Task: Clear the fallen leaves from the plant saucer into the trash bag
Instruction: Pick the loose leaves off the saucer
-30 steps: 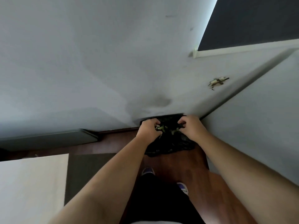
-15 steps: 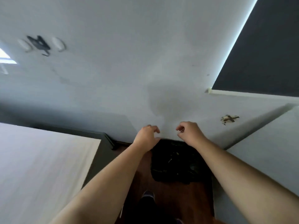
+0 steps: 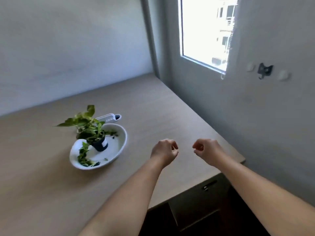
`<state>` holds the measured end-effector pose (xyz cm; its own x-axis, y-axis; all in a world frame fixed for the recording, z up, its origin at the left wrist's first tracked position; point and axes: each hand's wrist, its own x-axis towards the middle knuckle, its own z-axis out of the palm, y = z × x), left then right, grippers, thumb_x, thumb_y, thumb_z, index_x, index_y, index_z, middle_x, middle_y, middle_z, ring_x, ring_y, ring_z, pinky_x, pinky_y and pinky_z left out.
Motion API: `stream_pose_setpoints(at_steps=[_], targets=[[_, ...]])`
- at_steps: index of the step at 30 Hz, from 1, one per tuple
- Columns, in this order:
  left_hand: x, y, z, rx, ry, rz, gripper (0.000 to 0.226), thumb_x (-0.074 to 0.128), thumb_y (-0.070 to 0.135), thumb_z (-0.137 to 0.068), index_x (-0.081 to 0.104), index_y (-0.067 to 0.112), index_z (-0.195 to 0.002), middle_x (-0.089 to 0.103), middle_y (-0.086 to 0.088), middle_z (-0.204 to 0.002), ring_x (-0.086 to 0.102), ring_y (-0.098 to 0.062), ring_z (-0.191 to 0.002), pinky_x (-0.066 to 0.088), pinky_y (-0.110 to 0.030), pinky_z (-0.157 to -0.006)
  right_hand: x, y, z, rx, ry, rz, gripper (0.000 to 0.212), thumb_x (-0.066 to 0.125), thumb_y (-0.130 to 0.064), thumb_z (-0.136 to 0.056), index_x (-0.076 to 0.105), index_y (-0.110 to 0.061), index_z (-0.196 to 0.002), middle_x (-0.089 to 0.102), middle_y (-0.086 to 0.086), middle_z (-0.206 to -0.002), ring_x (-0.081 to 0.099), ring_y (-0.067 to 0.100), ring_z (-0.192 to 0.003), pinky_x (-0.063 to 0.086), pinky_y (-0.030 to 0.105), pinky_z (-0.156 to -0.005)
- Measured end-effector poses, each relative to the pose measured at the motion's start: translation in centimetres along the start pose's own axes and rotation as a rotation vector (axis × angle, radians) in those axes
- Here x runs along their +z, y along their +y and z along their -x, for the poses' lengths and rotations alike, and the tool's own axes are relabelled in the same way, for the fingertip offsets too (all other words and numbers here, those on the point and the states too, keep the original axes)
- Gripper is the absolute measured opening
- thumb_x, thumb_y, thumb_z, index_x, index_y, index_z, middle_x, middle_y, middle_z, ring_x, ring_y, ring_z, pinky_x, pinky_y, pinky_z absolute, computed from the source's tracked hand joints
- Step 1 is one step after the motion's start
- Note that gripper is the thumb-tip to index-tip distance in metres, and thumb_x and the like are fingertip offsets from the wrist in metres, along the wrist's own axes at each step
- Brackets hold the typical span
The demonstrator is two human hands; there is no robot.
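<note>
A white oval saucer [image 3: 119,147] sits on the beige table [image 3: 51,193], left of centre. A small dark pot with a green plant [image 3: 99,144] stands in it. Fallen green leaves lie in the saucer, a cluster at its near left [image 3: 84,159] and a few at its far right [image 3: 111,133]. My left hand [image 3: 164,151] and my right hand [image 3: 207,151] hover side by side above the table's right part, well right of the saucer. Both have fingers loosely curled and hold nothing. The trash bag is out of sight.
A white object [image 3: 109,117] lies on the table just behind the saucer. The table's right edge [image 3: 237,155] runs close to a grey wall with a window [image 3: 204,31] and a dark wall hook [image 3: 265,70]. A dark cabinet [image 3: 204,201] stands below the table's near edge.
The view swung up and left from the black bag on the floor to the table. Both hands let go of the bag and rose, now empty above the tabletop.
</note>
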<state>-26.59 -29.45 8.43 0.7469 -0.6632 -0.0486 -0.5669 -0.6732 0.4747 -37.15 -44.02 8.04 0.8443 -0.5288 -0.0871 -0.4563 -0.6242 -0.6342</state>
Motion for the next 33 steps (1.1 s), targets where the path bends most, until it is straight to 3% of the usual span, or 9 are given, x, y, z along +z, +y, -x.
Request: stream_pose_setpoints(at_steps=[6, 11, 16, 20, 24, 27, 33], targets=[[-6.9, -13.2, 2.7, -0.249, 0.100, 0.047, 0.013, 0.061, 0.022, -0.083, 0.070, 0.019, -0.091, 0.073, -0.001, -0.095, 0.067, -0.020, -0.091, 0.055, -0.030, -0.080, 9.1, -12.4, -4.3, -0.236, -0.174, 0.050, 0.012, 0.062, -0.014, -0.082, 0.070, -0.014, -0.091, 0.061, 0.003, -0.082, 0.059, 0.020, -0.074, 0.045, 0.019, -0.059], [-10.2, -24.3, 3.0, -0.403, 0.055, 0.008, 0.013, 0.059, 0.022, -0.082, 0.069, 0.019, -0.090, 0.071, -0.003, -0.099, 0.065, -0.024, -0.094, 0.055, -0.031, -0.080, 17.4, -20.2, -7.9, -0.327, -0.275, 0.076, 0.016, 0.061, -0.010, -0.079, 0.071, -0.014, -0.091, 0.064, 0.001, -0.080, 0.062, 0.020, -0.082, 0.046, 0.024, -0.072], [-12.0, -33.5, 2.8, -0.513, 0.027, -0.030, 0.016, 0.062, 0.011, -0.082, 0.068, 0.011, -0.097, 0.066, -0.007, -0.111, 0.062, -0.026, -0.102, 0.048, -0.028, -0.082, 25.3, -24.9, -10.5, -0.364, -0.426, 0.135, 0.020, 0.063, -0.010, -0.080, 0.070, -0.012, -0.099, 0.070, 0.004, -0.098, 0.063, 0.020, -0.090, 0.049, 0.027, -0.076], [-12.7, -37.3, 2.3, -0.536, -0.016, -0.075, 0.030, 0.069, 0.012, -0.079, 0.064, 0.006, -0.108, 0.057, -0.012, -0.119, 0.057, -0.030, -0.108, 0.045, -0.030, -0.090, 29.1, -26.7, -11.7, -0.418, -0.514, 0.226, 0.023, 0.068, -0.016, -0.080, 0.068, -0.011, -0.103, 0.068, 0.006, -0.102, 0.063, 0.021, -0.093, 0.049, 0.027, -0.079], [-12.9, -39.3, 1.5, -0.532, -0.042, -0.126, 0.038, 0.071, 0.025, -0.076, 0.061, 0.016, -0.111, 0.054, -0.009, -0.120, 0.054, -0.029, -0.112, 0.047, -0.038, -0.097, 31.2, -27.0, -12.4, -0.425, -0.547, 0.313, 0.016, 0.064, -0.014, -0.081, 0.067, -0.014, -0.096, 0.061, 0.003, -0.094, 0.058, 0.020, -0.086, 0.042, 0.024, -0.069], [-12.6, -40.2, 1.4, -0.514, -0.021, -0.086, 0.031, 0.070, 0.022, -0.078, 0.063, 0.012, -0.106, 0.058, -0.008, -0.116, 0.056, -0.028, -0.108, 0.047, -0.032, -0.086, 32.0, -26.4, -13.0, -0.447, -0.552, 0.367, 0.011, 0.057, -0.009, -0.079, 0.056, -0.020, -0.075, 0.053, -0.001, -0.083, 0.050, 0.016, -0.074, 0.036, 0.024, -0.063], [-12.5, -40.0, 1.6, -0.539, 0.002, 0.053, 0.012, 0.068, 0.011, -0.077, 0.068, 0.009, -0.089, 0.068, -0.004, -0.102, 0.063, -0.023, -0.096, 0.043, -0.024, -0.071, 32.1, -25.7, -14.2, -0.463, -0.577, 0.401, 0.009, 0.059, -0.010, -0.077, 0.063, -0.012, -0.085, 0.051, -0.002, -0.080, 0.049, 0.016, -0.073, 0.037, 0.024, -0.063]])
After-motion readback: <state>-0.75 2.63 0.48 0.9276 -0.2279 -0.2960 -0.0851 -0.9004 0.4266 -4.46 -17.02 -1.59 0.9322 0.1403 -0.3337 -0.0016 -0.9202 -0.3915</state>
